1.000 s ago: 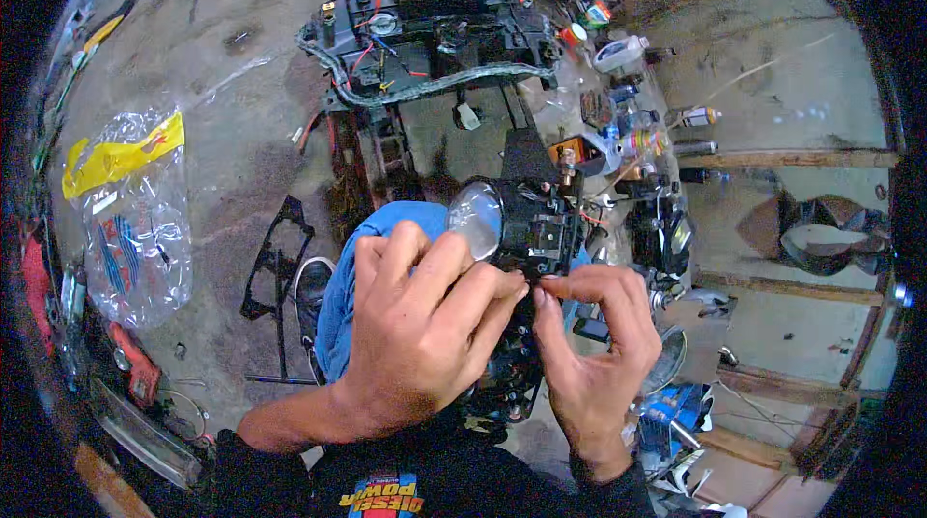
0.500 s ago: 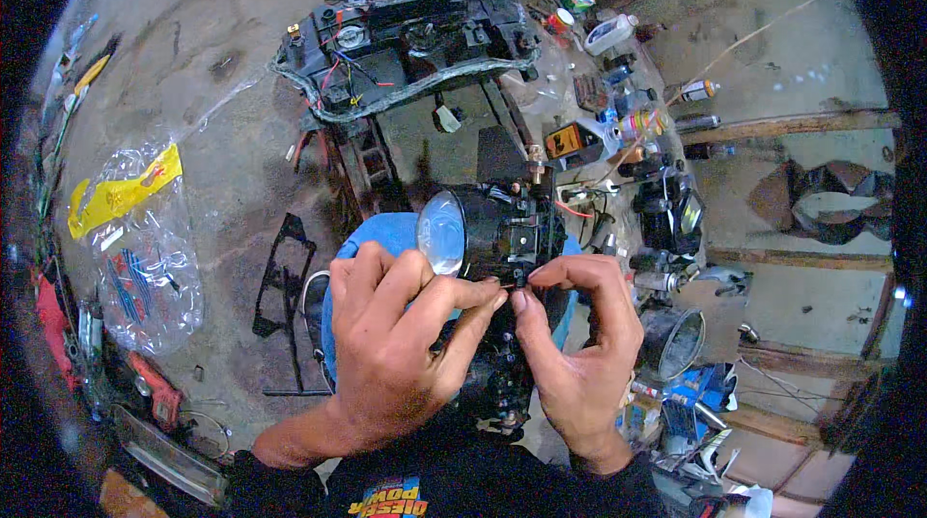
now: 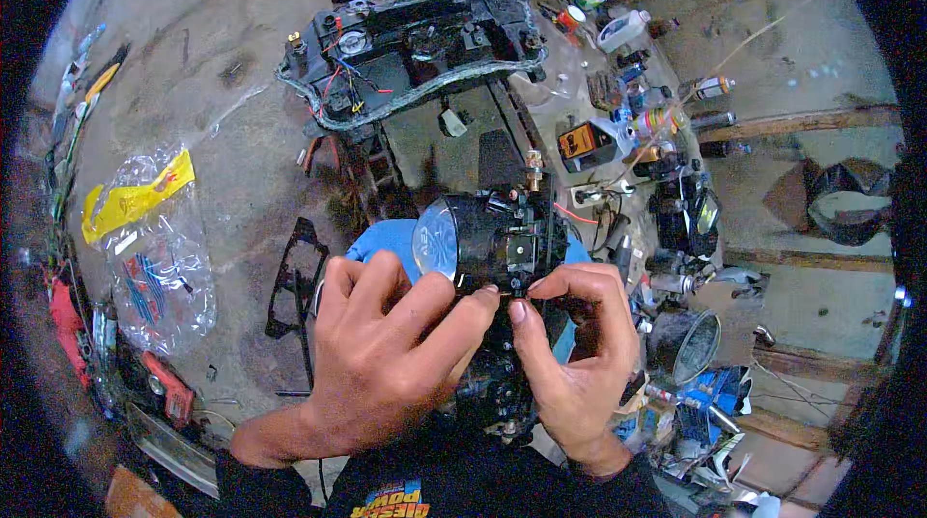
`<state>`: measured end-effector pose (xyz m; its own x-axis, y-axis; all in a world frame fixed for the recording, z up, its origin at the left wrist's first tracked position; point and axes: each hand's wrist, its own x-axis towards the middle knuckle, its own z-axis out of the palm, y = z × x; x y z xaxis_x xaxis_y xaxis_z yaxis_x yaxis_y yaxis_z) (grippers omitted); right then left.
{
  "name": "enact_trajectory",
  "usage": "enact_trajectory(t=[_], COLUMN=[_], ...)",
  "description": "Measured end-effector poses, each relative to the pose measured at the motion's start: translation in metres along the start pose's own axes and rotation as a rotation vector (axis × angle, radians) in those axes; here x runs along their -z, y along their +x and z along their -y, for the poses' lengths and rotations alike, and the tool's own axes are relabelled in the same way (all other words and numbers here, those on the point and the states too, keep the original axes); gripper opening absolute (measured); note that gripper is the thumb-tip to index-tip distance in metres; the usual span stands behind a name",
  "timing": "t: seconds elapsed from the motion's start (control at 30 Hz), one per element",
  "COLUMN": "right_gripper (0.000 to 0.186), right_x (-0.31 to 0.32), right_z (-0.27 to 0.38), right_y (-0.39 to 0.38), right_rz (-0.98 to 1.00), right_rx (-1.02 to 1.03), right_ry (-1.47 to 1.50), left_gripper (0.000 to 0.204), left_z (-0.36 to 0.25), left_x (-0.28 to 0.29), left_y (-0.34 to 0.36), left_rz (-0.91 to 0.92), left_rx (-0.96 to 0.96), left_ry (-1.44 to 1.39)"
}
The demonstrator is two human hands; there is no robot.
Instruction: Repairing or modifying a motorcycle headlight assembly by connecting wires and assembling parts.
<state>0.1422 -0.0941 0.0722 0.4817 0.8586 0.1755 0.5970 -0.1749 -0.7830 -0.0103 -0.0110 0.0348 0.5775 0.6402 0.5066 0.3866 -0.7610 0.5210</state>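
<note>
A projector headlight unit with a clear round lens and a black body rests over my lap, the lens facing left. Both hands meet at the near edge of its black bracket. My left hand has its fingers curled, the fingertips pressed together against the bracket's edge; what they hold is hidden. My right hand pinches a small black part on the bracket between thumb and forefinger. Below the hands, more dark mechanical pieces of the assembly show partly.
Ahead lies a large black headlight housing with loose wires. Bottles, a black container and a second round lens unit crowd the right side. On the left are a clear plastic bag, a thin black frame and a red tool.
The scene has shifted slightly in view. My left fingers have curled further, and the thumb is now hidden behind them. My right hand keeps its pinch at the same spot on the bracket.
</note>
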Motion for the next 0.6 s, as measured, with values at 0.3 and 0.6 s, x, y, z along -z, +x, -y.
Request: enact_trajectory(t=[0.3,0.6], right_gripper=[0.02,0.023], right_x=[-0.003,-0.009], right_z=[0.0,-0.002], right_y=[0.001,-0.005], right_rz=[0.001,0.031], right_rx=[0.058,0.008], right_ry=[-0.051,0.027], left_gripper=[0.033,0.041], left_z=[0.007,0.017], left_x=[0.001,-0.008], left_y=[0.001,-0.006], left_rz=[-0.002,-0.042], left_rx=[-0.07,-0.121], left_ry=[-0.007,-0.055])
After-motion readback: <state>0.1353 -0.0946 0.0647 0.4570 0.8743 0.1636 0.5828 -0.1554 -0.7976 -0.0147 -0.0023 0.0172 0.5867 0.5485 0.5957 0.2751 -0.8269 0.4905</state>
